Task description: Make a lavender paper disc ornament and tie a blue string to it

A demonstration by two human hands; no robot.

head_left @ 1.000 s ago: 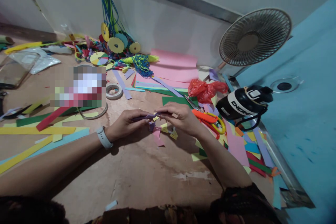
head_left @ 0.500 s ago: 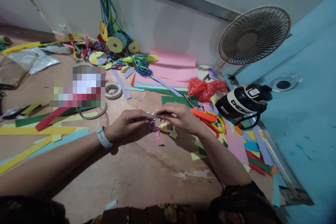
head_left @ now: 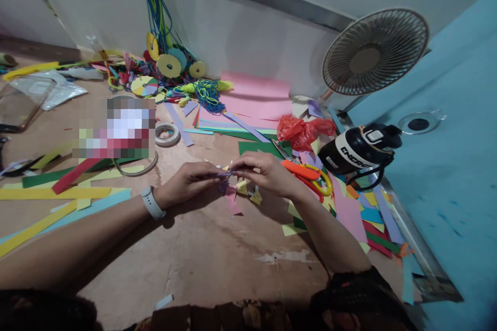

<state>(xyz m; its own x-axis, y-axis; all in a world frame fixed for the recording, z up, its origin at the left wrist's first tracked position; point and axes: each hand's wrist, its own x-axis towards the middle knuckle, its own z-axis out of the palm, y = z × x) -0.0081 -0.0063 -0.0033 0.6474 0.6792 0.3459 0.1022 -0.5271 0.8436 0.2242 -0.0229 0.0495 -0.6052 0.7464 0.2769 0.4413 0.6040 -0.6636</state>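
A small folded purple paper piece spans the gap between my hands above the middle of the table. My left hand, with a pale watch on the wrist, pinches its left end. The fingertips of my right hand are closed on the right end. Fingers partly hide the paper, so its exact shape is unclear. Just beneath lie a pink paper scrap and small folded yellow paper pieces. Orange-handled scissors rest right of my right hand.
A tape roll lies beyond my left hand. Coloured paper strips spread left. A black bottle, a red plastic bag and a fan are on the right. Corded paper ornaments lie at the back.
The purple paper has turned slightly between my fingertips. Both hands stay in nearly the same place.
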